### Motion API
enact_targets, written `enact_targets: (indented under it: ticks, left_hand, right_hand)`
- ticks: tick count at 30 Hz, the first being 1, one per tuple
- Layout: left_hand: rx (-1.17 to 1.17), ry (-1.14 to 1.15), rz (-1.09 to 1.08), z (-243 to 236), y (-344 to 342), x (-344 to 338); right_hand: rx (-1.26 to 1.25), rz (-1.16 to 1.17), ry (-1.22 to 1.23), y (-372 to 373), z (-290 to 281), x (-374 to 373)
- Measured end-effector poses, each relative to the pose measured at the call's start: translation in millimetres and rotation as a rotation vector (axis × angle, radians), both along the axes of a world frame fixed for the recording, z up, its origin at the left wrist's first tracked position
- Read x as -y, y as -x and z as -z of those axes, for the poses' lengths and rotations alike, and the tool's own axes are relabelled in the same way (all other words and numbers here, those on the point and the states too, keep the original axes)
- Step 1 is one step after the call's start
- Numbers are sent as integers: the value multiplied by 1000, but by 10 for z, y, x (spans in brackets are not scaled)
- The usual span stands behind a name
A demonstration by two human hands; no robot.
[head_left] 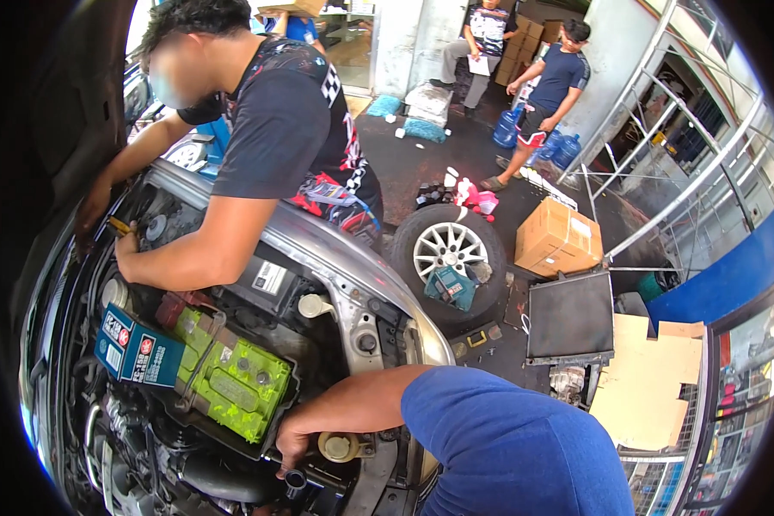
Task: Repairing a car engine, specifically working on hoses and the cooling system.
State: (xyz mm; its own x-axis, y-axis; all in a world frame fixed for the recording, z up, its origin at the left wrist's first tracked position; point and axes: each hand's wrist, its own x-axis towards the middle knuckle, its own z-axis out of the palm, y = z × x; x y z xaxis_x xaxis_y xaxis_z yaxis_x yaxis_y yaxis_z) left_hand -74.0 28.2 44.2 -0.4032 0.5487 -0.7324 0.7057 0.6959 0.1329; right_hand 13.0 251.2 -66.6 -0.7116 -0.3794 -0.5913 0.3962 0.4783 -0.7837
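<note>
My right hand (pixel 293 445) reaches down into the engine bay, its fingers curled beside a dark, open-ended metal cylinder (pixel 295 483). What the fingers grip, if anything, is too hidden to name. Just right of the hand is a round cream cap (pixel 339 446). A bright yellow-green car battery (pixel 236 378) sits left of it under a hold-down bracket (pixel 205 354). On the battery's left end rests a teal carton (pixel 142 348). My left hand is out of view.
A co-worker (pixel 275 129) leans over the far side, holding something yellow (pixel 120 225) in one hand. The raised hood (pixel 47 103) borders the left. Beyond the front edge lie a wheel (pixel 451 254), a cardboard box (pixel 559 236) and a radiator-like panel (pixel 569 316). Scaffolding (pixel 662 138) stands right.
</note>
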Motion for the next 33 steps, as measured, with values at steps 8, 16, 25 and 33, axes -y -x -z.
enact_targets:
  ticks: [8,16,25,33]
  left_hand:
    - [-70,-46,55,412,192,226]
    - [36,-48,-42,289,170,209]
    - [167,-81,-212,152,172,209]
    - [31,-118,135,100,104,91]
  right_hand:
    - [39,20,83,16,-24,-13]
    - [-1,67,100,81,197,56]
    - [-17,-4,62,21,-31,-21]
    - [-46,-8,-25,36,-7,0]
